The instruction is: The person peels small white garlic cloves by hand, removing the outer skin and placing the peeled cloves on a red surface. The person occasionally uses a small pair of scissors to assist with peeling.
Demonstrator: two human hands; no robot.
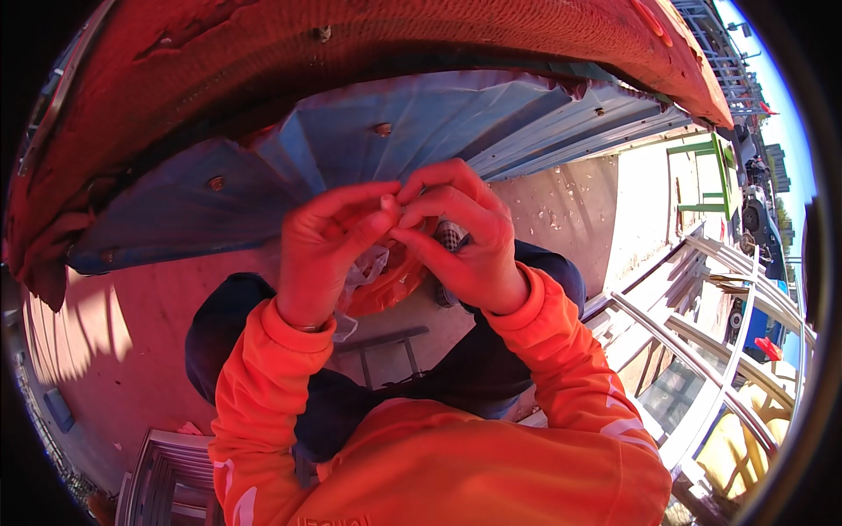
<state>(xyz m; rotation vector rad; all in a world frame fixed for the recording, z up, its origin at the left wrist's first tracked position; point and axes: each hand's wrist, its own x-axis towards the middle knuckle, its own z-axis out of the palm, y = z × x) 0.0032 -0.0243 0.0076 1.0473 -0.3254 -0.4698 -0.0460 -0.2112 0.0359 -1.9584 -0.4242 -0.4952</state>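
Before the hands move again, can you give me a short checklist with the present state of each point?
1. Fingertips of left hand and right hand meet: ok.
2. Small thing pinched between them is identifiable: cannot tell, too small.
3. Orange object with clear plastic bag lies under the hands: ok.
4. Either hand grips that bag: cannot tell.
5. Blue corrugated sheet stays apart from the hands: ok.

Outdoor worksite — corrugated metal sheeting (421, 131), scaffolding (724, 66)
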